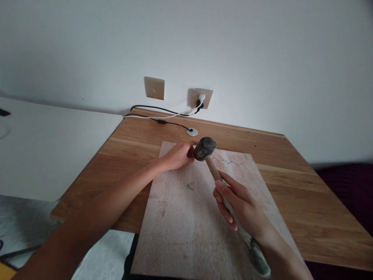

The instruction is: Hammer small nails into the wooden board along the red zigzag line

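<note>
My right hand [239, 204] is wrapped round the wooden handle of a hammer [214, 171]. The dark hammer head [204, 148] hovers over the far part of a pale plywood board [180, 225]. My left hand [177, 154] rests on the board just left of the hammer head, fingers pinched together on something too small to make out, perhaps a nail. A row of small nails [230, 161] stands in the board to the right of the head. Loose nails [190, 186] lie on the board between my arms.
The board lies on a wooden desk [305, 194] against a white wall. Behind it are a wall socket [200, 98] with plugs, black and white cables [157, 112], a blank wall plate [154, 88] and a round cable grommet [192, 132]. A white surface [43, 147] adjoins on the left.
</note>
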`<state>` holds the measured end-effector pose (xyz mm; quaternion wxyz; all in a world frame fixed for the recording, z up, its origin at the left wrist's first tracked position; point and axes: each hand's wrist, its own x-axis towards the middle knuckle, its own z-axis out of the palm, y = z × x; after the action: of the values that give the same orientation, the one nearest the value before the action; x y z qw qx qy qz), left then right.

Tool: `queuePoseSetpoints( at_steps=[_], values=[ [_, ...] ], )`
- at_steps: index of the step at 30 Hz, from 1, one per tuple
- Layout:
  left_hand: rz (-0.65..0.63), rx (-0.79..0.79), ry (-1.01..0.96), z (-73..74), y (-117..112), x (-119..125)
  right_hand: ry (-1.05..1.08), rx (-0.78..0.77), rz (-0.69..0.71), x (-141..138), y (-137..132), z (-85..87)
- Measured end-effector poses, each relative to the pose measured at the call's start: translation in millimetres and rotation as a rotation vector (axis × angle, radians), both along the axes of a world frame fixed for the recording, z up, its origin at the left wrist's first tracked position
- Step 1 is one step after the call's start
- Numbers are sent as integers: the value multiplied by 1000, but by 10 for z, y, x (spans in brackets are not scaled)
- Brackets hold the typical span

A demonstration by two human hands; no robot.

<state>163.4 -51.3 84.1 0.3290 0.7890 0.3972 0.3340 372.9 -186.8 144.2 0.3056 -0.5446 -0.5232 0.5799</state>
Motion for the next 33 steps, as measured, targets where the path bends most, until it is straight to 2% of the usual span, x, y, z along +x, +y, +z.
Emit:
queuePoseSetpoints(
  at_steps=[6,13,33],
  values=[
    [-18,-9,21,21,16,-8,10,-4,7,16,5,-24],
    [-59,23,-3,-21,42,-31,9,-3,21,18,-14,6],
    [-51,48,9,-83,40,-36,6,-2,13,21,-42,-10]
  ],
)
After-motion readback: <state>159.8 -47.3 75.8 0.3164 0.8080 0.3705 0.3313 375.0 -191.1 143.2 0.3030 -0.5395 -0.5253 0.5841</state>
